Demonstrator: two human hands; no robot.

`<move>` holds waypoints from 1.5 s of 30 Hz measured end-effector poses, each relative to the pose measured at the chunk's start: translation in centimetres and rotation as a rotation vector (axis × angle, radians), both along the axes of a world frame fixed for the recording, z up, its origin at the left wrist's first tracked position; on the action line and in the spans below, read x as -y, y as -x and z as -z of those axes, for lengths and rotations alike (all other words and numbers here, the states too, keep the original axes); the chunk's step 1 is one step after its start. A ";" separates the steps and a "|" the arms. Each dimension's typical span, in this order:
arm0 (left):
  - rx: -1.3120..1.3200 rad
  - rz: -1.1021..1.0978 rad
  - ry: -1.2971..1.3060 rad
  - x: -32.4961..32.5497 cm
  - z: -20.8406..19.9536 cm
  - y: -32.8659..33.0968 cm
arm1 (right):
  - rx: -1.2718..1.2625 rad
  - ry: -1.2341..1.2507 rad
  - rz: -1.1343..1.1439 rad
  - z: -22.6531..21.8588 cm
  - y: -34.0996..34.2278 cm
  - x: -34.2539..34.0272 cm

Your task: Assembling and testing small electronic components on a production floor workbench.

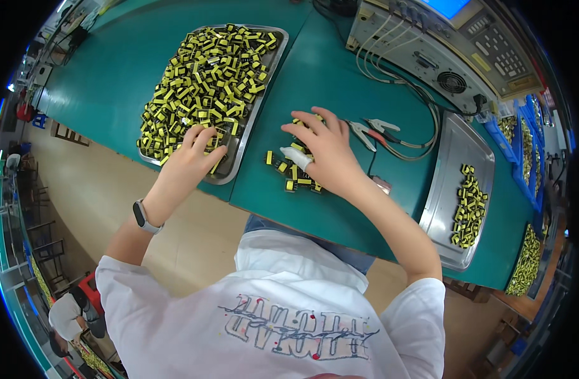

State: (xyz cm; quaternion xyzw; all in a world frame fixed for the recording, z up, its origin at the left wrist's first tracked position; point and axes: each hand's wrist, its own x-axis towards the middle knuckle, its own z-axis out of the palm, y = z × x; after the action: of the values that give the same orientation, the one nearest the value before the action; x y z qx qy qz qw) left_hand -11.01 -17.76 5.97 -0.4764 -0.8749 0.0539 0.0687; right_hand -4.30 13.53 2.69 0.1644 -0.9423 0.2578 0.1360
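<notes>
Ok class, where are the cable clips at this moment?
In the head view, the cable clips lie on the green table, just right of the person's right hand, between it and the right-hand metal tray.

Toward ten o'clock, the fingertips of the left hand (191,155) are partly lost among the yellow-and-black components (204,82), and whether one is gripped there cannot be told. Toward one o'clock, a small pile (294,172) is partly covered by the right hand (327,148), so anything held beneath its fingers is concealed. Toward three o'clock, a small flat object (382,184) is partly hidden by the right forearm (390,221), its kind left unclear. Between one and two o'clock, the instrument's screen (447,6) is cut by the upper edge. Toward eight o'clock, a distant co-worker (65,316) is shown too small for handwork to be made out.
</notes>
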 end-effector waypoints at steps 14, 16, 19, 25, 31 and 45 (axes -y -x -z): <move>0.126 -0.209 -0.310 0.9 1.2 0.3 | -0.013 1.821 -0.973 -14.1 -14.9 -3.4; 0.097 -0.199 -0.310 0.9 1.4 0.4 | 0.236 2.008 -1.058 -14.6 -14.6 -3.6; 0.084 -0.185 -0.297 0.8 1.3 0.5 | 0.240 2.033 -1.182 -14.3 -15.0 -3.8; -0.023 -0.106 -0.369 0.5 0.9 1.0 | 0.715 2.017 -1.147 -14.8 -14.5 -6.1; -0.055 -0.089 -0.326 0.3 1.5 1.5 | 0.656 2.003 -1.184 -14.7 -14.4 -6.0; -0.084 0.008 -0.313 1.4 1.9 3.2 | 0.509 2.192 -1.128 -14.7 -14.5 -4.6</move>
State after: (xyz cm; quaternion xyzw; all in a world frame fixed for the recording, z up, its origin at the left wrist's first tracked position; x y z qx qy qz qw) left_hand -14.16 -19.17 4.05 -0.4607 -0.8670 -0.0636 0.1790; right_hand 10.19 18.11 17.43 0.2899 -0.0317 0.9498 -0.1134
